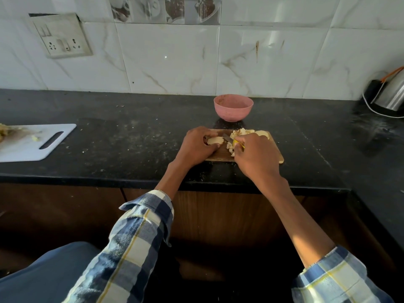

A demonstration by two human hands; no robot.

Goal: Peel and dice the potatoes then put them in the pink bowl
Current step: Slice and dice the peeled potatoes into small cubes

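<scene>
A small wooden cutting board lies on the black counter. On it, my left hand pinches a peeled potato slice between fingers and thumb. My right hand grips a yellow-handled knife, its blade pointing left at the slice. Diced potato pieces are piled at the board's far side, with another slice to their right. Behind the board stands the pink bowl, whose inside looks bare from here.
A white plastic cutting board with peel scraps lies at the left on the counter. A steel kettle with a white cord stands at the far right. A wall socket is on the tiled wall. The counter front edge runs below my wrists.
</scene>
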